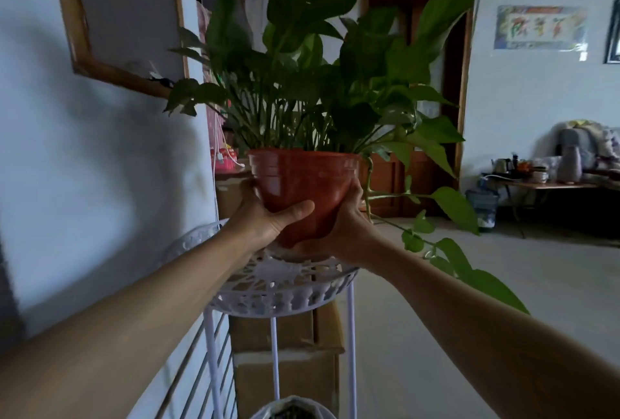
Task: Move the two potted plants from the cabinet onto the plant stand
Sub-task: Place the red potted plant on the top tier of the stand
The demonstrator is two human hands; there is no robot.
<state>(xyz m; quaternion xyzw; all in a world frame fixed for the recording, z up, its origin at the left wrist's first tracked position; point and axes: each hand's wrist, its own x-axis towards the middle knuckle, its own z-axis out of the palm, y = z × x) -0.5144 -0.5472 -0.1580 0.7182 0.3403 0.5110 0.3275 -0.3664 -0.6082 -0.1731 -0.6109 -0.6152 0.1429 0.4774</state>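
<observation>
Cupping glossy red tapered pot (303, 183) | both hands | above white lattice stand (285, 287)

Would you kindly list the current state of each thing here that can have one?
Red pot: held in both hands above the stand's top tray, upright.
Left hand: gripping the pot's side.
Right hand: cupped under the pot.
White plant stand: top tray bears nothing yet.
Trailing vine: hangs free at the right.
</observation>
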